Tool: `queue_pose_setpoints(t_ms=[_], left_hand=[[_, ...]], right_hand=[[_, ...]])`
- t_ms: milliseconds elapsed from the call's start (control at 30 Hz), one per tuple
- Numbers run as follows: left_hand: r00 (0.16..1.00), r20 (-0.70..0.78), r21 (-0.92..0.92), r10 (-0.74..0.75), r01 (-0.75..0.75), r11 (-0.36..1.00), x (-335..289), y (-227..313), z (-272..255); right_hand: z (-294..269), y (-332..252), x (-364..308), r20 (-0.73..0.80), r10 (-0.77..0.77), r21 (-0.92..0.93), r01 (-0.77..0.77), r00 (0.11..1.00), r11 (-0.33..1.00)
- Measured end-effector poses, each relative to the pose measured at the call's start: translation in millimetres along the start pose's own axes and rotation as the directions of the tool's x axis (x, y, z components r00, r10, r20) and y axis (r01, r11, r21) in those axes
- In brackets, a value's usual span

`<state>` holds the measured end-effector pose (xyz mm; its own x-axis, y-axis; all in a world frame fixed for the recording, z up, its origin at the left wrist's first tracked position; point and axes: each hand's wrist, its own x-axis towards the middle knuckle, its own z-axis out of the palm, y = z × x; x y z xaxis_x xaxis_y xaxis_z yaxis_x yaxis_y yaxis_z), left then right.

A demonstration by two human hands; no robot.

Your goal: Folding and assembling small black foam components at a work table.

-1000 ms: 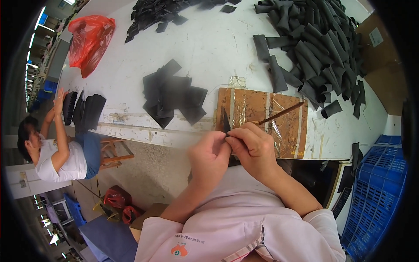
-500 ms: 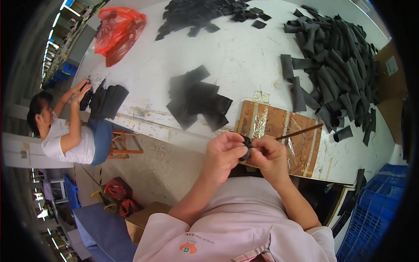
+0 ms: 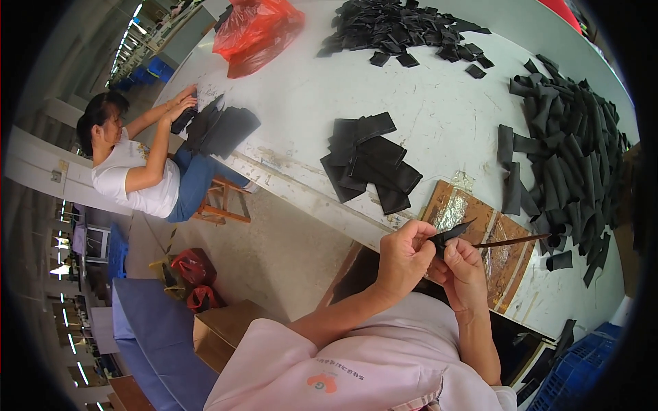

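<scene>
Both my hands are together at the table's front edge, over the near side of a brown board (image 3: 495, 225) with shiny tape on it. Between my fingertips is a small black fabric piece (image 3: 450, 233), one pointed corner sticking out to the upper right. My left hand (image 3: 404, 266) pinches its left side. My right hand (image 3: 464, 272) pinches it from below and right. A thin dark brown stick (image 3: 514, 242) juts rightward from my right hand; its inner end is hidden by the fingers. Flat black fabric pieces (image 3: 373, 161) lie overlapping beyond my left hand.
A large heap of black fabric tubes (image 3: 576, 144) covers the table's right side. Small black squares (image 3: 397, 31) are piled at the back, beside a red plastic bag (image 3: 257, 34). On the left a seated co-worker (image 3: 140, 157) handles black pieces. A blue crate (image 3: 576, 373) stands lower right.
The whole view has swung, so the table contents appear farther right. The fabric piece now shows a pointed flap above my fingers, where before it was bunched between them.
</scene>
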<state>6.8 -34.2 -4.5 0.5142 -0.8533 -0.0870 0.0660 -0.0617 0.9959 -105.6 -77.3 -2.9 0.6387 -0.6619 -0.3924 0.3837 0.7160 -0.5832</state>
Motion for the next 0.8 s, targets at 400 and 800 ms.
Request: queue_pose_setpoints(t_ms=[400, 800], left_hand=[[0.595, 0.793, -0.458, -0.133, 0.725, 0.514, -2, 22, -16], [0.943, 0.324, -0.264, 0.071, 0.018, 0.964, -16, 59, 42]], right_hand=[[-7, -10, -17, 0.143, -0.152, 0.004, 0.153, 0.978, 0.988], [9, -57, -49, 0.299, -0.777, -0.842, 0.537, 0.553, 0.058]])
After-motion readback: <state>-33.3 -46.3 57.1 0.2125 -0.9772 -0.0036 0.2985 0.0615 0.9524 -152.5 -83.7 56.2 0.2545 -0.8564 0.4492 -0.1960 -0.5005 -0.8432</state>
